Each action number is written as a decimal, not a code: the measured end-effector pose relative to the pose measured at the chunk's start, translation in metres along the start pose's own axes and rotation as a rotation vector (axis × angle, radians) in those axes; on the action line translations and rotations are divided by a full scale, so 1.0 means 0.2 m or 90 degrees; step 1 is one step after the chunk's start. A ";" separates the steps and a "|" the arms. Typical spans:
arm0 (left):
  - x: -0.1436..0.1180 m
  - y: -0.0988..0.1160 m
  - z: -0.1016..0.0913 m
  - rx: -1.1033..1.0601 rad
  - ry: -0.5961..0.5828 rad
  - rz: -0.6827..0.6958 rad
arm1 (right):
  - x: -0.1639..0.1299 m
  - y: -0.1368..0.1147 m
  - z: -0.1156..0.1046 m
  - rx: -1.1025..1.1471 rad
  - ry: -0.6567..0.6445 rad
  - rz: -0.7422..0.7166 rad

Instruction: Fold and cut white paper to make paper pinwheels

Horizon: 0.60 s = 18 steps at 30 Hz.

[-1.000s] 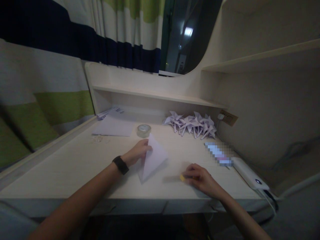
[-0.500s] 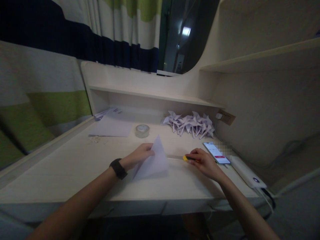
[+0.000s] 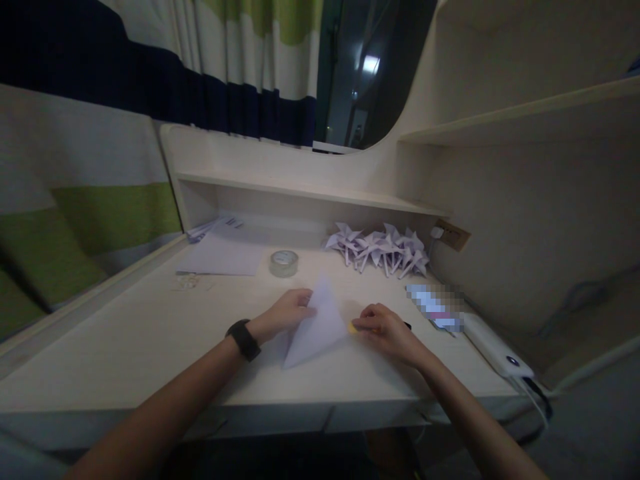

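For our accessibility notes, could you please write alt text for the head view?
At a pale desk, the left hand holds a folded white paper triangle while the right hand brings a yellow-tipped tool to its edge. Behind lie a tape roll and folded paper shapes.

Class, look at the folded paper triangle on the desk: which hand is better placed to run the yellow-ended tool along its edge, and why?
Probably the right hand: it already grips the yellow-ended tool beside the paper triangle. The left hand is busy steadying the paper's upper left edge.
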State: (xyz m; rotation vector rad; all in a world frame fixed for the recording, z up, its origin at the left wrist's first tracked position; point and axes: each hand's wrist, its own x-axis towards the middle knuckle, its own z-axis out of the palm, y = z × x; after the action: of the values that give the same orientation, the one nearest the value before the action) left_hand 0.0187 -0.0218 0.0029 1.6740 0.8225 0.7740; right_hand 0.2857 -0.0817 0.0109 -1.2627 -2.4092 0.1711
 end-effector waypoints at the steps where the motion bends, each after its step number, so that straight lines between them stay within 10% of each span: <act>1: 0.01 -0.02 0.01 -0.012 0.006 -0.008 | 0.00 0.01 0.01 0.006 0.001 0.000; 18: 0.05 -0.12 0.12 0.011 0.132 -0.057 | -0.07 0.00 0.12 0.153 0.105 0.063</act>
State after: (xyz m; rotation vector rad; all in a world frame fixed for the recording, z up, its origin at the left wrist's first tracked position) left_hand 0.0409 -0.0214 -0.0253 1.5786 1.0435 0.8902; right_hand 0.2832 -0.0900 -0.0145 -1.2343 -2.1168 0.3603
